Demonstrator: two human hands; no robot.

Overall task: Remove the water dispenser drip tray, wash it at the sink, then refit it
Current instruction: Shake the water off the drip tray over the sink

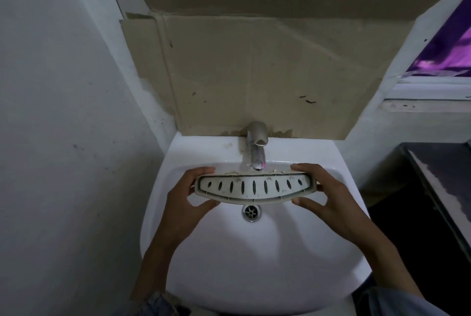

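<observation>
The drip tray is a curved grey-white plastic piece with a row of dark slots. I hold it level over the white sink basin, just under the metal tap. My left hand grips its left end, thumb below and fingers behind. Its right end sits in my right hand, held the same way. No water is visibly running from the tap. The drain lies directly below the tray.
Cardboard covers the wall behind the sink. A white wall stands close on the left. A dark cabinet top sits to the right, below a window ledge with a purple curtain.
</observation>
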